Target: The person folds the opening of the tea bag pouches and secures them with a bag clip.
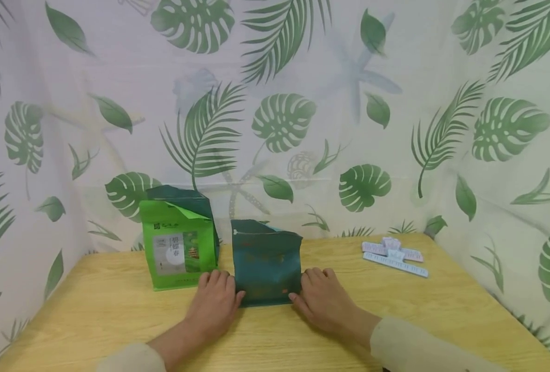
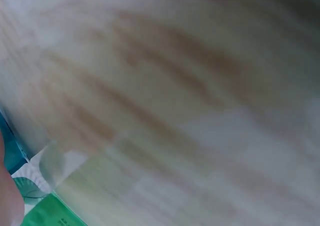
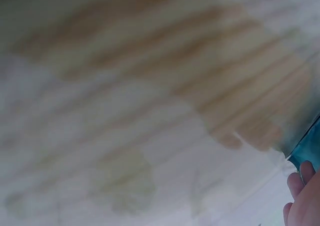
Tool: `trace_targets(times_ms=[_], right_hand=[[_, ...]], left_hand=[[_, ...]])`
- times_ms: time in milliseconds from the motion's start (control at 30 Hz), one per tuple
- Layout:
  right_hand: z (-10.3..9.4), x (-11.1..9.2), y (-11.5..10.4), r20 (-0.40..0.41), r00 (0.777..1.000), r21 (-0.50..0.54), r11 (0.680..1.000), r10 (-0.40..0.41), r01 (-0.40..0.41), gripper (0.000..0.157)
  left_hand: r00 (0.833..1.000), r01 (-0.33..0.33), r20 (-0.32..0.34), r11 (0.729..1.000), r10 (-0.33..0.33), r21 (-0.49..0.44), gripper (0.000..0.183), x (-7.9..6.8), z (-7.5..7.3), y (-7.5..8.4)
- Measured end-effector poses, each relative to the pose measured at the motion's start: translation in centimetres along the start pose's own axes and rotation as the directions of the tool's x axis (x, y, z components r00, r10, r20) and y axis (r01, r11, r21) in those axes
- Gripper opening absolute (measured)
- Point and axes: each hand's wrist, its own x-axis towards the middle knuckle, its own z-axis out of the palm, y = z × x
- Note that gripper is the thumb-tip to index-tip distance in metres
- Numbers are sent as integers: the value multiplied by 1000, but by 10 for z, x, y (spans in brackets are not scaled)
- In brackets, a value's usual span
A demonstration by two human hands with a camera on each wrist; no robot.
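A dark teal pouch bag (image 1: 267, 268) stands upright on the table in the head view, its top edge uneven. My left hand (image 1: 214, 299) grips its lower left side and my right hand (image 1: 326, 299) its lower right side, thumbs toward the front. In the left wrist view, part of a hand (image 2: 10, 201) shows beside a strip of teal bag (image 2: 11, 151). Fingers of a hand (image 3: 305, 201) touch the teal bag (image 3: 310, 148) at the right wrist view's edge. Blurred streaks cover most of both wrist views.
A bright green tea bag (image 1: 172, 281) with a silver label stands left of the teal one; a dark teal surface (image 1: 182, 194) rises behind it. At the right lie a pale blue sealing clip (image 1: 395, 264) and a pink one (image 1: 412, 254). Leaf-printed cloth (image 1: 302, 196) backs the wooden table (image 1: 442, 310).
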Motion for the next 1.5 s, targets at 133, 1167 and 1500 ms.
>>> trace_targets(times_ms=[133, 1167, 1500], right_hand=[[3, -4, 8, -29, 1000, -19, 1000, 8, -9, 36], [10, -2, 9, -62, 997, -50, 998, 37, -40, 32], [10, -2, 13, -71, 997, -41, 999, 22, -25, 32]], left_hand=[[999, -29, -36, 999, 30, 15, 38, 5, 3, 7], [999, -12, -53, 999, 10, -42, 36, 4, 9, 10], [999, 27, -34, 997, -30, -79, 37, 8, 5, 11]])
